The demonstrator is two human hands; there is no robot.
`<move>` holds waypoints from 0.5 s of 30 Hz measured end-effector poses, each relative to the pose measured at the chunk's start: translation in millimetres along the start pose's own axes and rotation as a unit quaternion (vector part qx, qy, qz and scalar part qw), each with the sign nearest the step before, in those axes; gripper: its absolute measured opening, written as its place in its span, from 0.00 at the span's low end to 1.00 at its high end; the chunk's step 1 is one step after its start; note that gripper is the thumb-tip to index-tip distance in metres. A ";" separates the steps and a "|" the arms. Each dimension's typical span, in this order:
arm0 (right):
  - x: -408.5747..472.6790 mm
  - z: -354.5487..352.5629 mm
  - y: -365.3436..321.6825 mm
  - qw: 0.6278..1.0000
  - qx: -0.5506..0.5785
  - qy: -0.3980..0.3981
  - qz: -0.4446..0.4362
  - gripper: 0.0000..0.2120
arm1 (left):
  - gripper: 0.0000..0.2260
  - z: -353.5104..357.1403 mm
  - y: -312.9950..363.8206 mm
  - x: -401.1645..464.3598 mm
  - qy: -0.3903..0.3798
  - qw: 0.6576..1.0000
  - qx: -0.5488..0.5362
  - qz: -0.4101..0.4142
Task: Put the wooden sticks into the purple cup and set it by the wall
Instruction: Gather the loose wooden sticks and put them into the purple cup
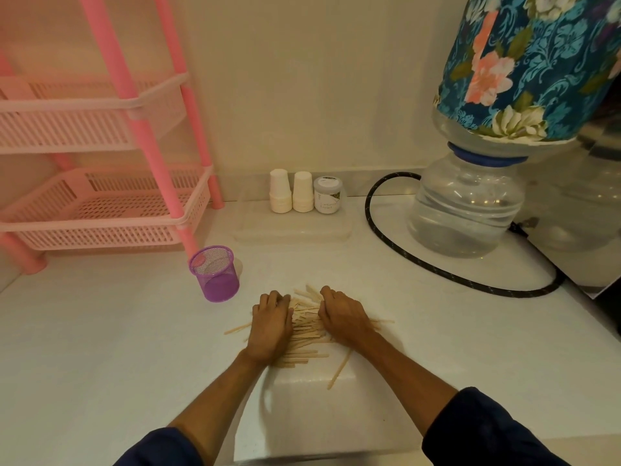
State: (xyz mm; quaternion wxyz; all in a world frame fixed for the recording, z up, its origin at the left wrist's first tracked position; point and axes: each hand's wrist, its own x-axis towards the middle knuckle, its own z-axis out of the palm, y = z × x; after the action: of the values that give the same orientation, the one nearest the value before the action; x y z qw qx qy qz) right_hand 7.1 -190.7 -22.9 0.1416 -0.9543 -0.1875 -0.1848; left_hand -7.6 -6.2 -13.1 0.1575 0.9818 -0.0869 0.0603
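Beside wooden sticks: purple cup, pink rack behind, both hands on pile.

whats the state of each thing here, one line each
purple cup: upright, empty, beside the pink rack's leg
wooden sticks: loose pile on the counter, none in the cup
left hand: resting on the pile, fingers curled
right hand: on the pile, fingers curled into the sticks
paper cups: two upside-down stacks by the wall
jar: upright, lid on
water bottle: inverted, part full
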 end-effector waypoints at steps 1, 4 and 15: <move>1.0 -0.6 0.6 1.000 0.009 -0.009 0.004 0.08 | 0.27 -0.4 0.8 0.8 -0.004 1.000 -0.003 -0.003; 6.8 -5.6 2.4 0.999 0.031 -0.037 0.016 0.10 | 0.24 -2.8 2.0 0.6 0.001 0.999 -0.032 -0.026; 14.8 -7.6 8.1 0.995 0.067 -0.067 0.026 0.10 | 0.27 -10.0 6.5 5.4 -0.041 0.998 -0.011 -0.041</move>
State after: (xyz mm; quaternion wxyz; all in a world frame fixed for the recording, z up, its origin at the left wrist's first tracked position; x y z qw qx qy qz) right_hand 20.9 -195.9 -11.8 0.1972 -0.9574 -0.1838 -0.1034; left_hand -4.5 -9.9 -0.9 0.1672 0.9844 -0.0538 0.0126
